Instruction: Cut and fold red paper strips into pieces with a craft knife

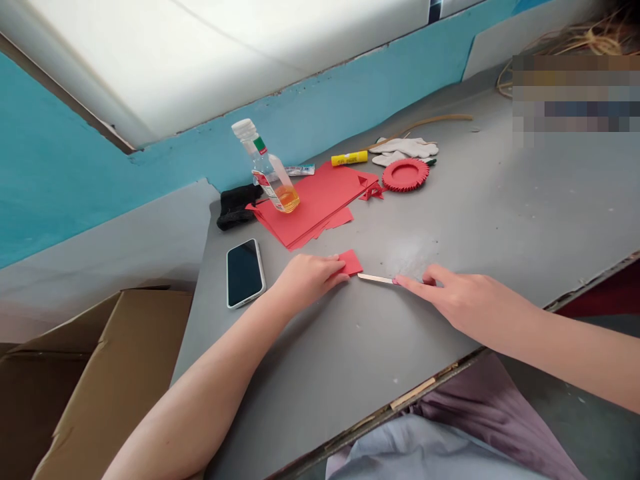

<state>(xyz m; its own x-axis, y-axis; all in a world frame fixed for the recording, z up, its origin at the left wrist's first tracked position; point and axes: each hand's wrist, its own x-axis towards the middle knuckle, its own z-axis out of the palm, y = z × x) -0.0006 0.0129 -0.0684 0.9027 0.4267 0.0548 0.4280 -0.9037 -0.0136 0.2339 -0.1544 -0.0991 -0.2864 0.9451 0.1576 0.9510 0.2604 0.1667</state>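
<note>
Head view: left hand (pixel 310 275) pinches small red paper rectangle (pixel 353 263), right hand (pixel 460 298) grips slim silver-bladed knife (pixel 377 279) at the paper's four o'clock; one slip could nick left hand!

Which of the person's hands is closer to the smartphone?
Left: the left hand, on the red paper, is just right of the smartphone; the right hand, holding a thin blade, is farther right.

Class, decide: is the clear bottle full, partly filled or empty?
Partly filled: the bottle shows amber liquid only near its base.
</note>
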